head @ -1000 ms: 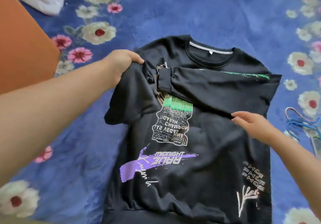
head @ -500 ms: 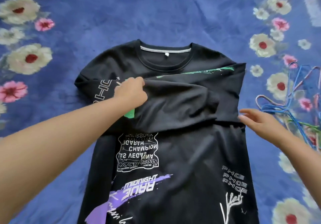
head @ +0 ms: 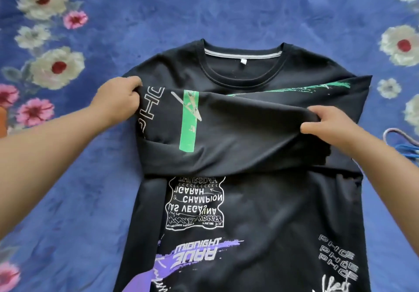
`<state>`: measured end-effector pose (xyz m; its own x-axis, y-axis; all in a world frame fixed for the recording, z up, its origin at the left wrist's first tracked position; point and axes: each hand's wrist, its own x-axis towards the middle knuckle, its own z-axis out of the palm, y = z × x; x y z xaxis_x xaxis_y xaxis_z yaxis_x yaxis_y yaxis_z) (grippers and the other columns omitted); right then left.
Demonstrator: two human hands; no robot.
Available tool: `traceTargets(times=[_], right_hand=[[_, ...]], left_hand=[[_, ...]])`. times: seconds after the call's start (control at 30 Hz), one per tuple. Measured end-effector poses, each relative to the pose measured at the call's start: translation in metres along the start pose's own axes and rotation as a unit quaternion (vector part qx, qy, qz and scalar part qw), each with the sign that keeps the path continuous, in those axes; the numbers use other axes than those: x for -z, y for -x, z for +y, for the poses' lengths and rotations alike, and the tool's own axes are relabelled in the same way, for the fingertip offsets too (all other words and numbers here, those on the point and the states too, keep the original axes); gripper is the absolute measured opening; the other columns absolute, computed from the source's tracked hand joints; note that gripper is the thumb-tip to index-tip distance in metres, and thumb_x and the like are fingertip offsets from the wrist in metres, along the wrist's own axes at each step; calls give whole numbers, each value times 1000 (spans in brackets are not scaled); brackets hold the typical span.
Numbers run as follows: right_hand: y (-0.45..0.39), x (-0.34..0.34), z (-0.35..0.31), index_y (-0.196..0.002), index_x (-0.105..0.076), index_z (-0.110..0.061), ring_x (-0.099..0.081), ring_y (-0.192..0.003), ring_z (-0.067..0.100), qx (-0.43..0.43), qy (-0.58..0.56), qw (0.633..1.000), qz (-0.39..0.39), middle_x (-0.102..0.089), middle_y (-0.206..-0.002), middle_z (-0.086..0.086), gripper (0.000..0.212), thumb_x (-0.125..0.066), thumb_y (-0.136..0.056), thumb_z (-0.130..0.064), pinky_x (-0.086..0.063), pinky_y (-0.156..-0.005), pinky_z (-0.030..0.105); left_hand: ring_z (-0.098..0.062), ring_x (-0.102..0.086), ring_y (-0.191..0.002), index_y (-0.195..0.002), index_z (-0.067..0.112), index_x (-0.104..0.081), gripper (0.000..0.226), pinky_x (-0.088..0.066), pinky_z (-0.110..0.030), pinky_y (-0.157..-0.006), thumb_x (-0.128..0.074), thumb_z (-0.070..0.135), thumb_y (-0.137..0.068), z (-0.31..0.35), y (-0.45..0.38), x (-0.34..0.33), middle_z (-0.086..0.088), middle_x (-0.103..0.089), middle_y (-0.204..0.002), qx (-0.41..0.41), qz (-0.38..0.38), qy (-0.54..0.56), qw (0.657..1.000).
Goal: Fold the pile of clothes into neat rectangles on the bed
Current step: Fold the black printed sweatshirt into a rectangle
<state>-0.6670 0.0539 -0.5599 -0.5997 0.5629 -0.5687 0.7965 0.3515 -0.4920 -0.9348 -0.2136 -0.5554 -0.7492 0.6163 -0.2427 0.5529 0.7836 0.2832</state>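
A black printed sweatshirt (head: 267,205) lies flat on the blue flowered bed cover (head: 204,6), its collar pointing away from me. Both sleeves are folded across the chest, one over the other. The upper sleeve (head: 238,130) carries a green stripe and white letters. My left hand (head: 120,101) grips this sleeve's fold at the shirt's left edge. My right hand (head: 328,126) pinches the sleeve's cuff end near the shirt's right side, lifted slightly off the layer below.
Blue and grey cords (head: 403,142) lie on the bed cover at the right edge, close to my right forearm. An orange object (head: 2,124) peeks in at the left edge.
My left hand slid from the chest's middle out to the left edge, spreading the sleeve flat. My right hand, open and hovering before, now pinches the sleeve's cuff end.
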Motion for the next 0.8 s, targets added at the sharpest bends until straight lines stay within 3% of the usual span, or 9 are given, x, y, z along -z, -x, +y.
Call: traceTargets(times=[0.1, 0.2, 0.27, 0.33, 0.4, 0.47, 0.53, 0.6, 0.8], right_hand=[[10, 25, 11, -88, -56, 4, -48, -70, 25, -63, -141, 987, -52, -52, -73, 12, 15, -46, -79, 8, -34, -62, 31], [7, 42, 19, -82, -49, -1, -39, -70, 28, -169, -149, 966, -130, -38, -75, 16, 37, -62, -50, -16, -29, -57, 32], [-3, 39, 28, -76, -45, 1, -36, -72, 36, -199, -66, 969, -134, -28, -80, 23, 41, -65, -46, -19, -32, -59, 37], [-13, 28, 35, -85, -52, 1, -46, -79, 35, -194, 89, 976, -47, -42, -82, 23, 18, -60, -75, -12, -35, -67, 38], [-21, 18, 42, -109, -51, -8, -49, -98, 32, -195, 243, 950, 6, -53, -104, 16, 26, -53, -85, -18, -34, -75, 36], [-20, 7, 38, -121, -43, -11, -45, -112, 34, -191, 330, 924, 17, -48, -121, 15, 38, -52, -85, -20, -36, -83, 38], [-19, -2, 30, -116, -44, -9, -43, -112, 34, -144, 386, 910, 48, -47, -120, 15, 35, -53, -83, -16, -36, -85, 38], [-20, -13, 13, -115, -48, -7, -42, -112, 34, -65, 401, 911, 69, -49, -120, 14, 33, -53, -83, -15, -36, -85, 37], [-37, -65, -79, -123, -53, -4, -41, -120, 31, 155, 268, 950, 41, -53, -125, 14, 40, -55, -88, -22, -35, -98, 39]], left_hand=[[-26, -42, -70, -76, 8, -48, 17, -34, -25, -56, -32, 14, -73, 18, -9, 24, -11, -46, -69, -23, -83, 100, 991], [-32, -54, -96, -100, 8, -57, 23, -39, -29, -71, -38, 5, -87, 34, -41, 23, -17, -58, -100, -8, -207, -138, 968], [-32, -53, -105, -113, 8, -53, 28, -42, -34, -81, -40, 12, -89, 48, -57, 10, -14, -57, -114, -26, -201, -282, 938], [-31, -45, -112, -122, 12, -43, 34, -35, -37, -87, -45, 12, -89, 59, -61, -9, -13, -48, -122, -72, -96, -321, 939], [-29, -29, -126, -136, 16, -31, 53, -24, -39, -100, -53, 17, -88, 65, -50, -28, -12, -31, -138, -73, -17, -259, 963], [-28, -19, -133, -141, 17, -27, 61, -15, -44, -109, -54, 28, -88, 56, -30, -49, -12, -21, -146, -71, 39, -165, 983], [-30, -25, -126, -133, 13, -35, 56, -23, -53, -106, -47, 34, -82, 37, -3, -67, -12, -25, -138, -113, 142, -78, 980], [-30, -31, -116, -125, 11, -35, 57, -35, -53, -98, -45, 41, -77, 9, 28, -79, -13, -30, -129, -117, 174, 7, 978], [-24, -47, -118, -136, 10, -38, 100, -39, -36, -96, -52, 67, -55, -23, 118, -94, -8, -44, -132, 42, -88, 203, 974]])
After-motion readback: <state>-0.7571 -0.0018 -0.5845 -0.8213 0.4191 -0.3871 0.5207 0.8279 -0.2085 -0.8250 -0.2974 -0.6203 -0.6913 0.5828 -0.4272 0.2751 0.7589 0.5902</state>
